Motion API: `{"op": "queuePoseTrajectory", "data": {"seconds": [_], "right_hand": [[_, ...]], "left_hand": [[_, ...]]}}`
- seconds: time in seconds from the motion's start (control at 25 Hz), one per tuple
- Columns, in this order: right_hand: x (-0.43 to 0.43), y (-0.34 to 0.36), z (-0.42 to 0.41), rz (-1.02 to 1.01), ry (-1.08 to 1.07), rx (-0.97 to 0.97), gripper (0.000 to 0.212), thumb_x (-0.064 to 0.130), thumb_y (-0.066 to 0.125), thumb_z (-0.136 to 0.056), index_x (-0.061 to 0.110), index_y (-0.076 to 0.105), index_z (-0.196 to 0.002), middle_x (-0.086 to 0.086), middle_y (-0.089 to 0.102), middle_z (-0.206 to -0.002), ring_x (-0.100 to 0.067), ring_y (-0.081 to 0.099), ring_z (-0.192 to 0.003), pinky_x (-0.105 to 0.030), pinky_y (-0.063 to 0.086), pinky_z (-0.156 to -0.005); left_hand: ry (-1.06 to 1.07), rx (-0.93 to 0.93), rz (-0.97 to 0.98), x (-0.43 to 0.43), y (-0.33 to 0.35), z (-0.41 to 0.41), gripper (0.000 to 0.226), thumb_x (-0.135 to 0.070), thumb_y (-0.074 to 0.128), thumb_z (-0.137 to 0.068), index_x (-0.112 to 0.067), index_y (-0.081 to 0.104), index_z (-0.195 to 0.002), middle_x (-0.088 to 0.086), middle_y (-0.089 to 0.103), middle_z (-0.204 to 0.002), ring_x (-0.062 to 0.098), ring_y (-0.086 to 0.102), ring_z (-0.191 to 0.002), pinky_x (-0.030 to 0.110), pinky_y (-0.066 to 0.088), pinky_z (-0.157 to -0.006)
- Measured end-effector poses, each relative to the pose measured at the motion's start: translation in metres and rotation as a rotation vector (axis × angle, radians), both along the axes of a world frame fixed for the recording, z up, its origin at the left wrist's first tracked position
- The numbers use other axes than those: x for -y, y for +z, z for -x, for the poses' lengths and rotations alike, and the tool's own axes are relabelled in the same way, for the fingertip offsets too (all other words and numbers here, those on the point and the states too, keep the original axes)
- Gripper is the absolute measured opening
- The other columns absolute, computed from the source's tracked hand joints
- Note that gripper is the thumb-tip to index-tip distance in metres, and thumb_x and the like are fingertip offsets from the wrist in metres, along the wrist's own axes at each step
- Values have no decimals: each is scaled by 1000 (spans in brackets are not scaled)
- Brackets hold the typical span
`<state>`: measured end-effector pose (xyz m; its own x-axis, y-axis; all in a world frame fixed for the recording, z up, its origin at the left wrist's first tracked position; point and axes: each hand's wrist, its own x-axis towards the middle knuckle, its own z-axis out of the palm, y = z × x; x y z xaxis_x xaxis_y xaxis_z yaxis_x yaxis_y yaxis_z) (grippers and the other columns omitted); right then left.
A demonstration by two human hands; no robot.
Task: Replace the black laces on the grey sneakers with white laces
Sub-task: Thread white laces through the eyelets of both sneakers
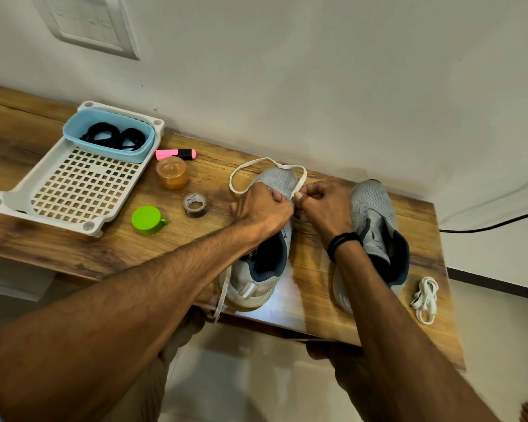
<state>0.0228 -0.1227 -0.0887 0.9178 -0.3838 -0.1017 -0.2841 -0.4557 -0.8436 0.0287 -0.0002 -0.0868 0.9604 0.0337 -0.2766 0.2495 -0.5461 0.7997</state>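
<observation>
Two grey sneakers stand on the wooden table. Over the left sneaker point(279, 179) both my hands meet at its lacing. My left hand point(261, 207) grips the shoe's upper and my right hand point(323, 205) pinches a white lace point(267, 161) that loops past the toe. Another end of that lace hangs over the table's front edge by the heel. The right sneaker point(375, 214) has no lace in it. A bundled second white lace point(425, 300) lies to its right. The black laces point(113, 137) sit coiled in a blue tub point(73, 129).
A white slotted tray point(83, 190) holds the blue tub at the left. Between tray and shoes lie a pink highlighter point(176, 153), an orange jar point(172, 172), a tape roll point(195, 205) and a green lid point(147, 220). A black cable point(494, 225) runs at the right.
</observation>
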Motion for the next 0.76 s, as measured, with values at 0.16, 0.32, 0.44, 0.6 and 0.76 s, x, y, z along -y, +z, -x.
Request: {"op": "queuePoseTrajectory", "data": {"seconds": [0.16, 0.32, 0.44, 0.6, 0.76], "right_hand": [[-4, 3, -3, 234, 85, 35, 23, 14, 69, -74, 23, 61, -54, 10, 62, -58, -11, 62, -62, -26, 49, -62], [-13, -1, 3, 431, 81, 120, 18, 18, 61, -69, 14, 68, -53, -5, 64, -66, -22, 58, -63, -25, 37, -59], [-23, -8, 10, 517, 128, 212, 26, 18, 58, -75, 0, 76, -73, -13, 70, -89, -28, 64, -70, -22, 37, -61], [-12, -11, 11, 459, 184, 197, 18, 8, 57, -77, 5, 75, -75, -8, 72, -87, -22, 63, -74, -24, 40, -64], [-2, -5, 11, -243, -30, -40, 12, 11, 66, -85, 15, 76, -78, 3, 70, -69, -14, 63, -65, -35, 57, -68]], "left_hand": [[-10, -23, 4, 0, 1, 0, 15, -29, 63, -81, -20, 74, -85, -7, 72, -86, 14, 66, -90, 46, 49, -97], [20, -51, 58, -1, 6, 0, 13, -25, 61, -83, -22, 69, -73, -5, 73, -88, 17, 67, -92, 44, 53, -94], [29, -61, 66, 0, 8, 3, 16, -19, 58, -83, -22, 70, -72, -5, 73, -84, 17, 68, -90, 44, 54, -92], [53, -113, 118, -4, 10, -3, 16, -28, 57, -73, -14, 64, -73, 4, 68, -78, 31, 67, -90, 51, 56, -85], [30, -74, 130, -10, 3, -11, 4, -19, 69, -85, -17, 73, -85, -1, 73, -91, 21, 69, -91, 41, 58, -89]]}}
